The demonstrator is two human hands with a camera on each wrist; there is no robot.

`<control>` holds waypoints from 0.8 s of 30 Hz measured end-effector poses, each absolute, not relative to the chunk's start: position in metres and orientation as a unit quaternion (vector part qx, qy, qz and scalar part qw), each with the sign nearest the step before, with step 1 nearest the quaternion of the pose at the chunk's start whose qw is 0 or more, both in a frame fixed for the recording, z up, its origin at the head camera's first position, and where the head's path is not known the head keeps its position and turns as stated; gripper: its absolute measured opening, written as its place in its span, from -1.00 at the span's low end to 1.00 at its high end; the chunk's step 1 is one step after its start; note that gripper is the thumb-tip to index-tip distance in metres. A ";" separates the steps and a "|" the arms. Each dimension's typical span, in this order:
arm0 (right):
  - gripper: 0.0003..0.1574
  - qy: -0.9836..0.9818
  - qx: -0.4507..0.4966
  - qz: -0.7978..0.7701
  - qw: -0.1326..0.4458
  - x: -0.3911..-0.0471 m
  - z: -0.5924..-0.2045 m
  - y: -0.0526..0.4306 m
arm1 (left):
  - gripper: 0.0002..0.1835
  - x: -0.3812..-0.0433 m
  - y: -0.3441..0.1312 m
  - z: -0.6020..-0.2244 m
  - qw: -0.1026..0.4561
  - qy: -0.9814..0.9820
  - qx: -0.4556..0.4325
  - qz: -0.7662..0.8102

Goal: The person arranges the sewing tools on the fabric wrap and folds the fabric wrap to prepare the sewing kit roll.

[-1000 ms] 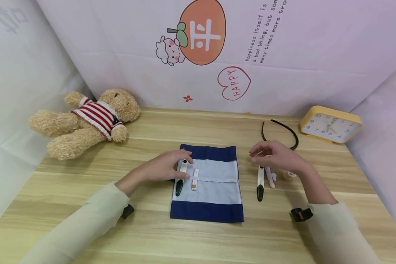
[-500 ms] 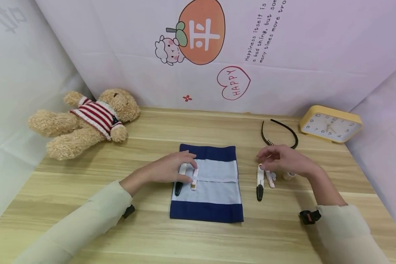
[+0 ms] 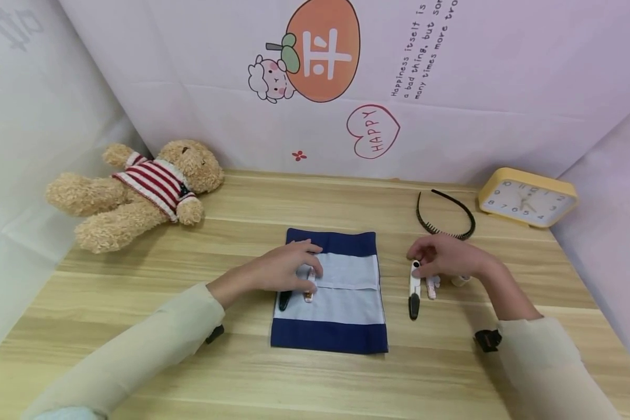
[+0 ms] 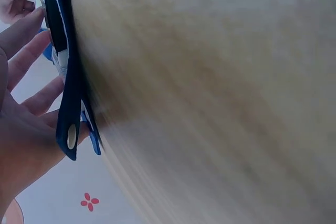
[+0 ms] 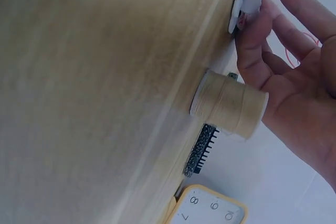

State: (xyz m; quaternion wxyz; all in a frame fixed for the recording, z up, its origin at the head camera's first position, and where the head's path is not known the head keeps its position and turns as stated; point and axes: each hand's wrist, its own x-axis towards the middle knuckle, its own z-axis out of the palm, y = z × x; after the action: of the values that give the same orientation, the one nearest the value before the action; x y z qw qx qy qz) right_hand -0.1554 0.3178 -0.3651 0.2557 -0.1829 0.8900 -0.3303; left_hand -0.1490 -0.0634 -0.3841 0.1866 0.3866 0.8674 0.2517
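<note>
A navy and pale-grey cloth organiser (image 3: 341, 335) lies flat, a narrow band across its middle. My left hand (image 3: 280, 268) hovers over its left side, fingers spread and bent. Under that hand, a slim tool with a black end (image 3: 284, 300) and a small pink-patterned strip (image 3: 308, 296) lie on the cloth, partly hidden. My right hand (image 3: 448, 256) is low to the right, fingers loosely curled beside a white tool with a black end (image 3: 414, 291). Just below is another pink-patterned strip (image 3: 431, 289); whether the fingers touch it is unclear.
A thread spool (image 5: 231, 103) stands by my right hand. Behind it lie a black toothed headband (image 3: 472, 224) and a yellow clock (image 3: 527, 198). A teddy bear (image 3: 147, 186) lies at the back left, near the wall cloth (image 3: 215, 128).
My left hand has shifted right over the cloth, covering more of the slim tool and the strip. My right hand has moved slightly right and down, close to the white tool and second strip.
</note>
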 end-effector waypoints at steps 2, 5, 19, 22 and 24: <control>-0.61 0.893 -0.181 -0.323 0.254 -0.155 -0.365 0.315 | -0.81 -0.149 -0.062 -0.384 0.185 0.868 0.389 0.249; -0.69 0.898 -0.182 -0.309 0.253 -0.156 -0.364 0.311 | -0.82 -0.148 -0.058 -0.382 0.187 0.869 0.389 0.242; -0.69 0.907 -0.159 -0.310 0.238 -0.163 -0.365 0.307 | -0.88 -0.148 -0.055 -0.379 0.200 0.873 0.377 0.238; -0.65 0.899 -0.173 -0.316 0.248 -0.163 -0.364 0.306 | -0.88 -0.148 -0.055 -0.378 0.202 0.872 0.377 0.239; -0.67 0.898 -0.189 -0.311 0.247 -0.164 -0.365 0.305 | -0.88 -0.148 -0.055 -0.378 0.203 0.871 0.378 0.239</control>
State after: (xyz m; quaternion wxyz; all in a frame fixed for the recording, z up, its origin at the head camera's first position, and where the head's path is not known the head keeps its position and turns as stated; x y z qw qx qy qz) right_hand -0.1640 0.3046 -0.3653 0.2468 -0.1888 0.8983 -0.3105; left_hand -0.1476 -0.0549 -0.3782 0.2030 0.3780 0.8710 0.2391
